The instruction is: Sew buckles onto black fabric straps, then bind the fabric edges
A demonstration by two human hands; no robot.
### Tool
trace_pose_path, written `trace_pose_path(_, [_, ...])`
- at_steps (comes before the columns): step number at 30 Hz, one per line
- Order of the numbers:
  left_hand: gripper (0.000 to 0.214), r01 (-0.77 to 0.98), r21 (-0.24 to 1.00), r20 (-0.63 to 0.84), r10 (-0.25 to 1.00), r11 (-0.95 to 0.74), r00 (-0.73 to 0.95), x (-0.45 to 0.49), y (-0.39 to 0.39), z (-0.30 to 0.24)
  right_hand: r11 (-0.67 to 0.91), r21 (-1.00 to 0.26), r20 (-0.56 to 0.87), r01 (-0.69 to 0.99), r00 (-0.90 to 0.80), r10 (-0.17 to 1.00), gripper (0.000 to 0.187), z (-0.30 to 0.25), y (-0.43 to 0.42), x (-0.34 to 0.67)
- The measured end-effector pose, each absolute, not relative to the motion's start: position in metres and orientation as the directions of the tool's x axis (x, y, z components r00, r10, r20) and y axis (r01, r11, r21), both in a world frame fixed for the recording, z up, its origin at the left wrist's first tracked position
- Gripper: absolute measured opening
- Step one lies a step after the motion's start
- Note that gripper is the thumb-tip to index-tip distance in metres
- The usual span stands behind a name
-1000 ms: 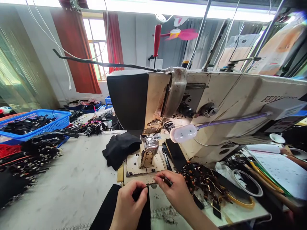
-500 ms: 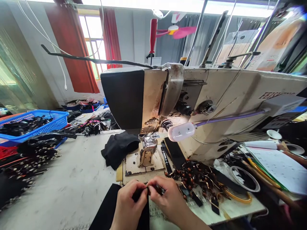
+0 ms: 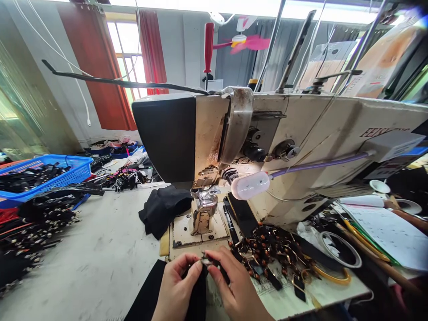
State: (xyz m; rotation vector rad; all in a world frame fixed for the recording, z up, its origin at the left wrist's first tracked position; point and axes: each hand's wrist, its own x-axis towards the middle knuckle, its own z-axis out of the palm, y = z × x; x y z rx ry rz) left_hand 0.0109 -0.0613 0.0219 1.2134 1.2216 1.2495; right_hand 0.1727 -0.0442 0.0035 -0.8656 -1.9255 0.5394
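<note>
My left hand (image 3: 179,281) is closed, thumb and forefinger pinching the edge of a black cloth piece (image 3: 147,290) that hangs down beneath it. My right hand (image 3: 232,281) is curled round a small dark tool with a pointed metal tip (image 3: 204,257); most of it is hidden by the fingers, so its kind is unclear. The tip touches or nearly touches the left fingertips. Just beyond both hands stands the metal post (image 3: 203,218) of a sewing machine (image 3: 294,133), with a crumpled black cloth (image 3: 163,209) lying against its left side.
Right of the post lie a black marker pen (image 3: 230,223) and a heap of dark straps with brown beads (image 3: 274,254). A roll of tape (image 3: 341,249) and paper sheets (image 3: 388,227) are farther right. A blue basket (image 3: 76,169) stands at left. A lit lamp (image 3: 250,186) hangs over the post.
My fingertips have moved slightly apart, and the tool's metal tip now shows between them. My right thumb has dropped lower. The view has shifted slightly.
</note>
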Motion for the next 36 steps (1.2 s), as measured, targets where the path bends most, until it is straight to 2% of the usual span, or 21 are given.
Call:
trace_pose_path(5, [0.028,0.007,0.998,0.059,0.998,-0.059,-0.032,0.011,-0.063,0.018,0.733,-0.552,0.667,0.398,-0.316,0.674,0.022,0.005,-0.045,0.171])
trace_pose_path(15, [0.022,0.017,0.998,0.066,0.996,-0.066,-0.052,0.014,-0.065,0.025,0.755,-0.485,0.704,0.441,-0.315,0.636,0.018,0.013,-0.046,0.171])
trace_pose_path(23, [0.026,0.040,0.995,0.090,0.994,-0.088,-0.057,0.017,-0.065,0.023,0.766,-0.424,0.764,0.483,-0.263,0.589,0.013,0.008,-0.043,0.171])
trace_pose_path(26, [0.029,0.084,0.992,0.103,0.989,-0.094,-0.111,0.015,-0.063,0.023,0.750,-0.434,0.783,0.499,-0.203,0.588,0.010,0.010,-0.039,0.179])
trace_pose_path(29, [0.030,0.144,0.985,0.121,0.983,-0.100,-0.142,0.014,-0.062,0.026,0.706,-0.492,0.754,0.509,-0.157,0.638,0.009,0.016,-0.037,0.189])
trace_pose_path(30, [0.031,0.160,0.982,0.126,0.981,-0.102,-0.148,0.014,-0.061,0.028,0.701,-0.501,0.751,0.506,-0.148,0.644,0.013,0.017,-0.037,0.190])
trace_pose_path(32, [0.031,0.187,0.977,0.134,0.977,-0.103,-0.164,0.015,-0.059,0.033,0.744,-0.456,0.791,0.489,-0.161,0.591,0.021,0.020,-0.037,0.189])
trace_pose_path(36, [0.032,0.231,0.964,0.160,0.981,-0.132,-0.106,0.018,-0.050,0.047,0.867,-0.207,0.900,0.453,-0.259,0.350,0.033,0.028,-0.028,0.180])
